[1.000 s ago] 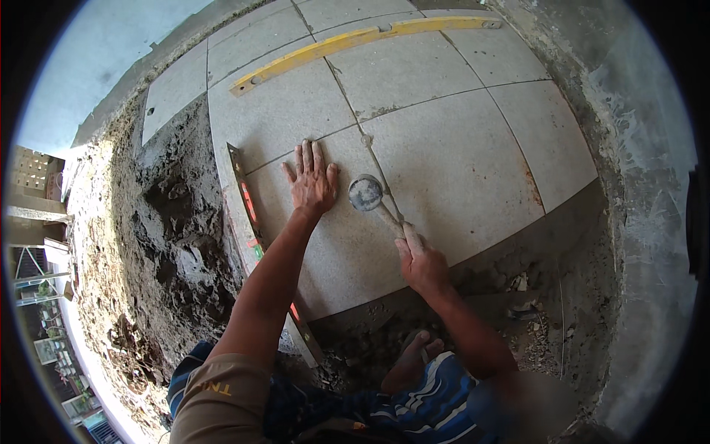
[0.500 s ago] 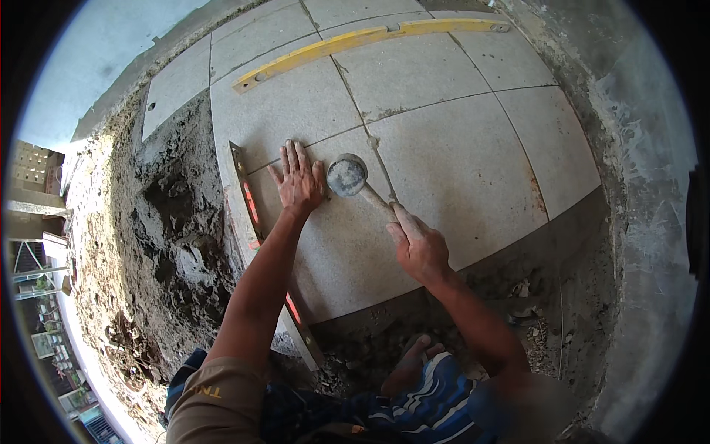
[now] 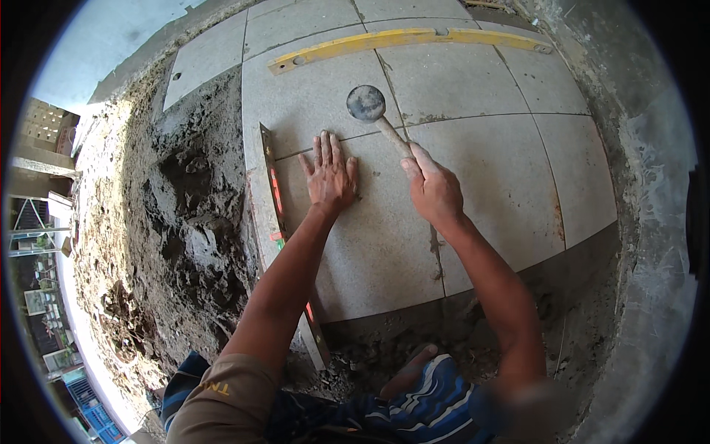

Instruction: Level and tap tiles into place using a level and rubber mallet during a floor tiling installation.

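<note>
My left hand (image 3: 330, 177) lies with fingers spread on a speckled pale tile (image 3: 370, 259), just right of a straight level with red and green parts (image 3: 276, 189). My right hand (image 3: 433, 181) grips the pale handle of a round, dark-headed mallet (image 3: 366, 103), held above the tiles near the joint ahead of my left hand. A long yellow level (image 3: 340, 46) lies across the tiles at the top.
Wet, lumpy mortar (image 3: 188, 192) borders the tiles on the left, with more dark mortar (image 3: 392, 337) along the near edge by my bare foot (image 3: 407, 370). A concrete border (image 3: 643, 207) runs down the right; sunlit rubble and structures are at the far left.
My right hand and the mallet have moved forward, the mallet head now higher in the view. The whole view has shifted slightly, and my left hand still rests flat.
</note>
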The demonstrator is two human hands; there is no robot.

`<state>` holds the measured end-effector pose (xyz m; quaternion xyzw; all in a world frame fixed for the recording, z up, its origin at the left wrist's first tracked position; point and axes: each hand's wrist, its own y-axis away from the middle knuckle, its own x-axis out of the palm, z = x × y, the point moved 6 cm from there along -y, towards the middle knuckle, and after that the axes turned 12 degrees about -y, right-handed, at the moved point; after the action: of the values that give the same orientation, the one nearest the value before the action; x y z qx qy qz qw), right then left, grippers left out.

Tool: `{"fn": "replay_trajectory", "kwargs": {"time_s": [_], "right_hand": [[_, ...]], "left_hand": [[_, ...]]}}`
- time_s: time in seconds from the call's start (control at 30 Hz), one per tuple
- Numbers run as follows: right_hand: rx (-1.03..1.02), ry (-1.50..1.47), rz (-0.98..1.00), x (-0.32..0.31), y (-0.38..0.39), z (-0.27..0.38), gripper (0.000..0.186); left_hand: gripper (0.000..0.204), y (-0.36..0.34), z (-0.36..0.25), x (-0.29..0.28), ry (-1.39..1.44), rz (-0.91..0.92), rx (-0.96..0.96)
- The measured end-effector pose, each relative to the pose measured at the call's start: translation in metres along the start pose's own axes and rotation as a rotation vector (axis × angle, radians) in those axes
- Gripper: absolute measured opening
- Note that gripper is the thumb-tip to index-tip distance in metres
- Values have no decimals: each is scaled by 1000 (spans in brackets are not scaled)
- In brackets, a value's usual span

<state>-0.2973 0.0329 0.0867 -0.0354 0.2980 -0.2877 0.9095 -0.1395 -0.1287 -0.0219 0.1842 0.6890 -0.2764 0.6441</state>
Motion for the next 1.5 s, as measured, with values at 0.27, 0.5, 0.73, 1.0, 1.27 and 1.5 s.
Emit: {"fn": "replay_trajectory", "kwargs": {"time_s": [0.27, 0.5, 0.73, 1.0, 1.27, 1.5], "right_hand": [[269, 216, 59, 45, -37, -56, 45], [207, -31, -23, 24, 19, -39, 45], [67, 138, 26, 15, 56, -32, 42], [209, -47, 18, -4, 110, -24, 38], [506, -199, -178, -61, 232, -29, 38], [609, -150, -210, -100, 293, 8, 33]], "left_hand": [[73, 2, -3, -2, 2, 3, 3], [73, 2, 2, -4, 17, -12, -4], [71, 0, -3, 1, -27, -45, 32], [71, 2, -3, 2, -7, -20, 2], [81, -10, -2, -26, 121, 138, 65], [74, -4, 86, -152, -268, -20, 671]]}}
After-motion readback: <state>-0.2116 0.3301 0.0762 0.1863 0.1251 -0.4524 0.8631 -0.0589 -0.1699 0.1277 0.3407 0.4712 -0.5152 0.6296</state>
